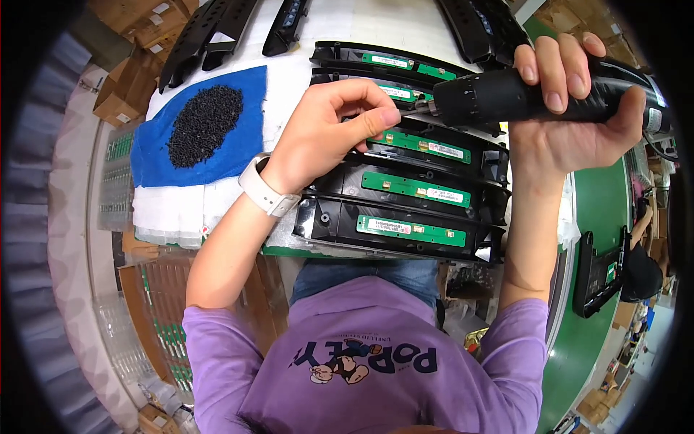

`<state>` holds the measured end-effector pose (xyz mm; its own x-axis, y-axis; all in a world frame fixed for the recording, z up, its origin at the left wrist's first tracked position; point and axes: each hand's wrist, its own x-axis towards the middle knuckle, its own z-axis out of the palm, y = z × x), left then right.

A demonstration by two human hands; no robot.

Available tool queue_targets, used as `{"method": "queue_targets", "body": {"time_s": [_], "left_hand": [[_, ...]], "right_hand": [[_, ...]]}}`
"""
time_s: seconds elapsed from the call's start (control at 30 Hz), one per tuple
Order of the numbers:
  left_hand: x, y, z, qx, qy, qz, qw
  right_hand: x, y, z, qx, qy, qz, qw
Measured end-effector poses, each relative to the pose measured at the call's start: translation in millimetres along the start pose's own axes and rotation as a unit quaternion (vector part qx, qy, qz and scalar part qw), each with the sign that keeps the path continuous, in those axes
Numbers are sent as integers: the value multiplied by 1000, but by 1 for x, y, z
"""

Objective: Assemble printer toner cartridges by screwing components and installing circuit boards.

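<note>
My right hand (571, 137) is wrapped round a black electric screwdriver (481, 99), held nearly level with its tip pointing left. At that tip, the thumb and forefinger of my left hand (325, 134) are pinched together. Whatever sits between those fingertips is too small to make out. Beneath both hands lies a row of long black plastic housings (336, 226), several of them side by side. Each visible one carries a narrow green circuit board (416, 188). To the left, a pile of tiny black screws (204, 126) rests on a blue cloth (251, 98).
More black plastic parts (285, 25) lie at the table's far side, with others (484, 32) at far right. A black frame (596, 278) sits on a green surface (571, 369) at right. Clear trays (170, 304) stand lower left, and cardboard boxes (130, 87) upper left.
</note>
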<state>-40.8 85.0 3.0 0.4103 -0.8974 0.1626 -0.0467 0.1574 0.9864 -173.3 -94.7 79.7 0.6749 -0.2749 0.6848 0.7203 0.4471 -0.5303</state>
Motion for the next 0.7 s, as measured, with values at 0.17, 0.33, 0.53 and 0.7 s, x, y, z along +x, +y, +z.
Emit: {"method": "queue_targets", "body": {"time_s": [0.17, 0.33, 0.53, 0.7], "left_hand": [[-5, 0, -6, 11, -9, -12, 1000], [1, -5, -4, 38, -17, 23, 999], [0, -3, -12, -107, 13, -29, 994], [-7, -3, -16, -112, 60, 16, 992]], "right_hand": [[1, 9, -4, 17, -8, 11, 1000], [1, 7, 2, -21, 13, 14, 1000], [11, 17, 9, -11, 62, -2, 998], [26, 49, 46, -77, 189, -78, 976]]}}
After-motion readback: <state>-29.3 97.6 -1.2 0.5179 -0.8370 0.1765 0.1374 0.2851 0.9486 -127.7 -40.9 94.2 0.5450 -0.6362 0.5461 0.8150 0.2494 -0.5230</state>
